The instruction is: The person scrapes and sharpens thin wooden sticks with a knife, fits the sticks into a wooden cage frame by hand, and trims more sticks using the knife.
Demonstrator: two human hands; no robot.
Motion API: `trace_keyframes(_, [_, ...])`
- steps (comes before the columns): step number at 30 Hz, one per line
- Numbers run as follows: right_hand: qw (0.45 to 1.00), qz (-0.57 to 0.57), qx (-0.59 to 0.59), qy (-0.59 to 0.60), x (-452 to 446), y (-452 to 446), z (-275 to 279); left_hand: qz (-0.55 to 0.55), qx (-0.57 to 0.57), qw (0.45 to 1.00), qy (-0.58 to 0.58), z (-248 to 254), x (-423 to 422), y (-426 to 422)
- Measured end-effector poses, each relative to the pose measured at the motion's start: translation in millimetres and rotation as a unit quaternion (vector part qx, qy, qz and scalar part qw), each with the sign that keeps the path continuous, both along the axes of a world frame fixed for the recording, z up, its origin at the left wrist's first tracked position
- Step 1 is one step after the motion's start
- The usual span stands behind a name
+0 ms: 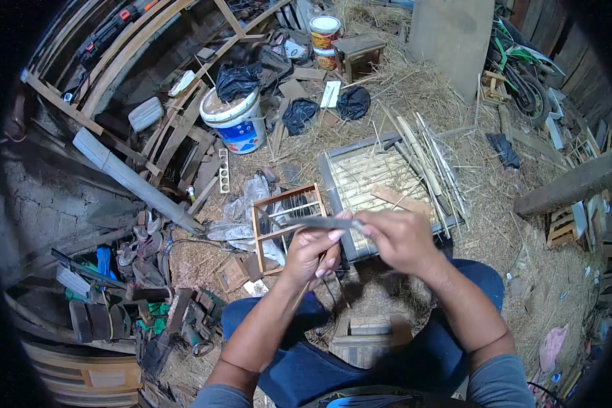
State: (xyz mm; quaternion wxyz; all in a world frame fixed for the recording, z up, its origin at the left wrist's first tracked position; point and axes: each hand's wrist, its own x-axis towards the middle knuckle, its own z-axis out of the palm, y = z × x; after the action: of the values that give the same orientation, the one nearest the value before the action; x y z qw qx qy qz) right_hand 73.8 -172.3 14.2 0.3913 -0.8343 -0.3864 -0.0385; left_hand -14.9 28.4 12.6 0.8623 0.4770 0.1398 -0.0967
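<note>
Both of my hands meet in front of me, above my knees. My right hand (398, 238) is closed around the near end of a flat grey blade, like a knife (313, 222), which points left. My left hand (313, 251) is closed just under the blade, its thumb close to the flat side. A thin pale strip (299, 298) runs down from the left hand along the wrist; its upper end is hidden by the fingers. Beyond the hands stands a small wooden frame (257, 234) with thin rods across it.
A dark-edged tray (328, 180) with pale slats lies ahead, long sticks (421, 160) on its right side. Farther off are a white bucket (234, 122), a wooden stool (359, 46) and a motorbike (527, 75). A wooden block (362, 350) sits between my legs. Scrap and tools (197, 326) crowd the left.
</note>
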Motion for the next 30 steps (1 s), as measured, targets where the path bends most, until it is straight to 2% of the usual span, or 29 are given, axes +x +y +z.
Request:
trace_keyframes(4, [0.999,-0.009,0.043,0.017,11.0,2.6,0.6,0.008,-0.029,1.0,0.009,1.9,8.1,0.7])
trace_keyframes(8, [0.995,-0.1,0.017,0.013,30.3,-5.7,-2.7,-0.007,-0.039,0.999,0.0,1.9,-0.3,-1.4])
trace_keyframes(10, [0.996,-0.088,0.014,0.019,28.9,-7.9,9.1,-0.017,-0.044,0.999,-0.01,2.6,-0.1,-3.1])
trace_keyframes(12, [0.995,-0.008,0.01,0.097,14.9,-2.5,12.5,-0.007,-0.066,0.998,0.003,0.2,0.9,-2.7])
trace_keyframes(13, [0.986,0.018,0.114,0.12,10.1,6.3,-4.6,-0.016,-0.066,0.998,0.008,-3.1,0.8,-0.6])
trace_keyframes(14, [0.986,0.017,0.114,0.123,11.0,5.0,-14.3,-0.016,-0.067,0.998,0.011,-4.4,-0.6,-0.7])
trace_keyframes(15, [0.95,0.049,0.157,0.265,14.3,5.2,-15.4,-0.023,-0.074,0.997,0.003,-3.9,-1.0,-1.7])
trace_keyframes(16, [0.892,0.079,0.197,0.398,17.2,5.9,-13.6,-0.03,-0.08,0.996,-0.007,-2.7,-0.6,-2.1])
trace_keyframes(17, [0.856,0.068,0.23,0.458,17.4,3.7,-8.4,-0.036,-0.086,0.995,-0.018,-1.8,-0.3,-2.1])
trace_keyframes(22, [0.864,0.056,0.233,0.443,28.2,0.5,-13.4,-0.053,-0.044,0.998,-0.005,-0.2,-5.4,1.0])
trace_keyframes(24, [0.96,-0.001,0.169,0.222,23.4,2.2,-20.9,-0.044,-0.017,0.999,0.005,-0.6,-5.4,1.0])
trace_keyframes(25, [0.96,-0.001,0.169,0.222,17.5,1.5,-10.3,-0.03,0.0,1.0,0.008,-1.4,-4.5,1.0])
trace_keyframes(27, [0.979,-0.014,-0.003,0.206,1.2,-1.9,13.8,-0.014,0.017,1.0,0.01,-3.9,-3.5,2.0])
trace_keyframes(28, [0.991,-0.002,0.004,0.131,-5.2,-0.2,8.6,-0.016,0.042,0.999,-0.001,-5.8,-3.4,3.1])
trace_keyframes(30, [0.995,-0.013,0.038,0.093,-3.5,0.7,2.3,-0.017,0.068,0.998,-0.01,-8.1,-3.7,4.7])
